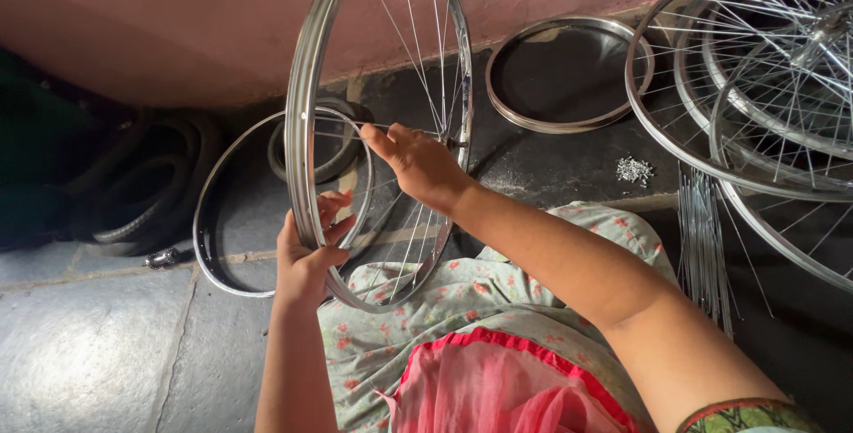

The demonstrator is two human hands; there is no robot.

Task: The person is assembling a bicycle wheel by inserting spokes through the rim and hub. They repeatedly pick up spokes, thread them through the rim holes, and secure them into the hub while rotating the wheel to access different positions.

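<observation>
- Shiny round steel bicycle wheel rim, partly laced with thin wire spokes (306,122), stood upright on edge over the lap, leaning slightly toward the pink wall (178,15).
- Left hand (306,260) wrapped around the lower left arc of the rim, fingers (336,206) curled closed over the channel, thumb on the near side.
- Right hand (418,162) reached through the wheel near the hub (455,143), fingers pinched nearly shut on a single spoke (351,124) running toward the rim; exact contact too small to confirm.
- Handling judgement: rim light and stiff in plane, likely wobbly sideways while half laced; polished metal probably slick, so grip across the channel edges, not the flat face.
- Spokes thin and springy, easy to kink; best held near an end.
- Nearby on the dark stone floor (107,344): a bare steel hoop (213,255), another bare rim (569,73), finished spoked wheels (755,87), a bundle of loose spokes (702,238), a small heap of nipples (633,170), black rubber tyres (151,193).
</observation>
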